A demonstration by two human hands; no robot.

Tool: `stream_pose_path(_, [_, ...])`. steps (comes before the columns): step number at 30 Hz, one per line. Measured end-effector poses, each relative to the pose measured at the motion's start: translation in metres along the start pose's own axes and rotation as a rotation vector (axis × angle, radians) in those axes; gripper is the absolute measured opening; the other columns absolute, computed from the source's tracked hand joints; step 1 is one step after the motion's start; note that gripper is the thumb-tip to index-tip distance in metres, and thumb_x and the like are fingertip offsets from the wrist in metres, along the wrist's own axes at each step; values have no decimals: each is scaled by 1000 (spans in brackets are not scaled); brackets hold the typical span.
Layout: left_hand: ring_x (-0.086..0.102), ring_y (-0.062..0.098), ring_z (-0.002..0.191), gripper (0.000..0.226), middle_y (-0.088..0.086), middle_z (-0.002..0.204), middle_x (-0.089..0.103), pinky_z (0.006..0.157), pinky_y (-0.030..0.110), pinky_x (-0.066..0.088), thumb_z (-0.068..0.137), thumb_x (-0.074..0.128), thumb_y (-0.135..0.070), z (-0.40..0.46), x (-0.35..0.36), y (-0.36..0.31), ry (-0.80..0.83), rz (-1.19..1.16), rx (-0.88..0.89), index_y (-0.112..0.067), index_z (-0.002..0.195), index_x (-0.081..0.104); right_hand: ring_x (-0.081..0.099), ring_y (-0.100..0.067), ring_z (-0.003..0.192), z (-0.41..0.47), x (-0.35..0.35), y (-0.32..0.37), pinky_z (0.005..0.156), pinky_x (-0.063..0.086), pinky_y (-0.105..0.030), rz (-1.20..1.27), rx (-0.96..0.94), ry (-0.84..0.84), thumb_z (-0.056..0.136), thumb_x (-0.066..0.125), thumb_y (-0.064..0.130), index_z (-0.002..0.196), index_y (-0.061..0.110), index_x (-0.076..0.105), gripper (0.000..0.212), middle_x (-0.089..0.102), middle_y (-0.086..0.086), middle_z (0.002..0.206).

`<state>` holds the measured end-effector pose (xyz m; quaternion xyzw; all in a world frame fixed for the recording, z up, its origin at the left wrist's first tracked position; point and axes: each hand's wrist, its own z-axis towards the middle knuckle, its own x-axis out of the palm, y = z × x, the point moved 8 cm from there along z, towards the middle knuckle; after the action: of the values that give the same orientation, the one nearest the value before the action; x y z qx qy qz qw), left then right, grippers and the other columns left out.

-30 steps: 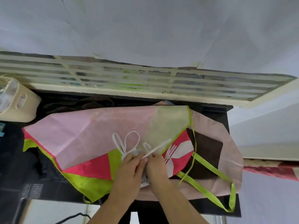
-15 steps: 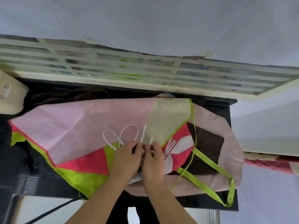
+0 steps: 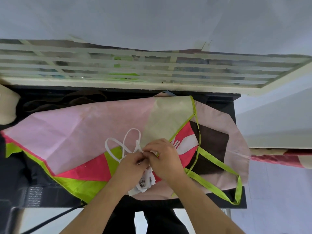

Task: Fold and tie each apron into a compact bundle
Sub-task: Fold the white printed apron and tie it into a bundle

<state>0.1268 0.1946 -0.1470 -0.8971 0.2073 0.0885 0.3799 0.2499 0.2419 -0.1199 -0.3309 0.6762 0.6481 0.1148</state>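
Observation:
A small white apron bundle (image 3: 143, 182) with black print lies under my hands near the table's front edge. Its white straps (image 3: 124, 145) loop out to the upper left. My left hand (image 3: 130, 168) and my right hand (image 3: 163, 157) meet above the bundle, each pinching the white straps. Beneath them a pink, red and lime-green apron (image 3: 81, 135) is spread flat, with its green straps (image 3: 217, 166) trailing to the right. A pale pink apron with a dark brown pocket (image 3: 211, 146) lies under that.
The aprons lie on a black table (image 3: 234, 105) whose front edge runs below my wrists. A white slatted frame (image 3: 152, 68) stands behind it. A beige container (image 3: 7, 108) sits at the far left. A red patterned cloth (image 3: 278, 157) shows at the right.
My hands shifted slightly right and stayed together on the white straps; the strap loops changed shape, and more of the white bundle shows below my hands.

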Motion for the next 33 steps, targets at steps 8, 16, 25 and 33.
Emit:
stream_pose_path(8, [65, 12, 67, 41, 5, 72, 74, 76, 38, 54, 105, 59, -30, 2, -5, 9, -69, -194, -75, -21, 70, 77, 58, -2, 64, -13, -6, -36, 61, 46, -17, 98, 426, 213, 97, 68, 17, 85, 21, 74, 14, 68, 7, 74])
stream_pose_path(16, [69, 21, 92, 30, 4, 95, 72, 86, 51, 57, 97, 66, -41, -3, -14, -1, -181, -19, 76, -16, 88, 78, 69, -14, 63, -40, 15, -39, 60, 58, -26, 485, 618, 244, 86, 80, 10, 86, 12, 78, 3, 76, -8, 78])
stream_pose_path(25, [75, 7, 90, 19, -6, 91, 81, 89, 35, 60, 99, 69, -12, -13, -16, 9, -181, -266, 20, -24, 94, 82, 68, -11, 74, -39, 24, -43, 67, 59, -29, 339, 485, 94, 83, 85, 26, 100, 30, 63, 28, 71, 0, 83])
stream_pose_path(33, [72, 2, 92, 18, -16, 95, 75, 84, 21, 56, 96, 72, -11, -21, -17, -2, -93, -184, 67, -25, 90, 83, 62, -6, 74, -38, 21, -25, 65, 55, -24, 100, 216, 82, 94, 67, 19, 117, 28, 62, 25, 62, 15, 94])
